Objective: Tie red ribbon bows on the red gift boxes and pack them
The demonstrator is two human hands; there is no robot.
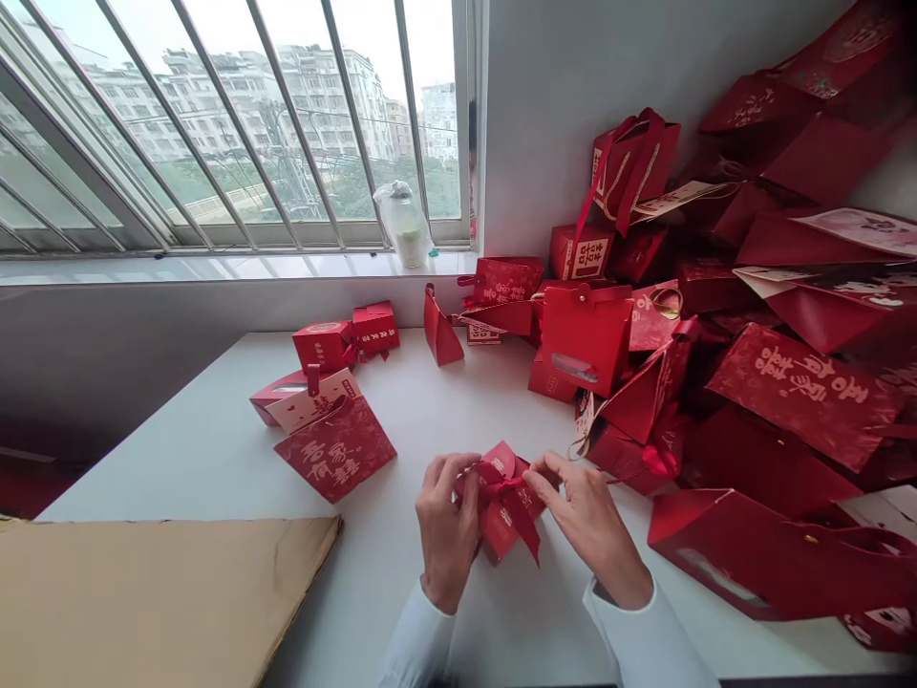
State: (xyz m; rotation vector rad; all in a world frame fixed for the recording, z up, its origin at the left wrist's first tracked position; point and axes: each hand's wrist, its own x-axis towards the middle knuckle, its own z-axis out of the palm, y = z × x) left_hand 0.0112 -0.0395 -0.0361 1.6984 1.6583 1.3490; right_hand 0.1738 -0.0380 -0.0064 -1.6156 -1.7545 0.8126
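Pale sleeves (421,638) reach in from below, beside brown cardboard (158,602). Watching remotely, I see the small red box (500,537) on the white surface (473,401), between my hands. My left hand (448,521) pinches the ribbon (525,530) at one side of its bow, thumb against fingers; my right hand (591,516) pinches the other side. I judge this as bow shaping; next calls for even, gentle tension.
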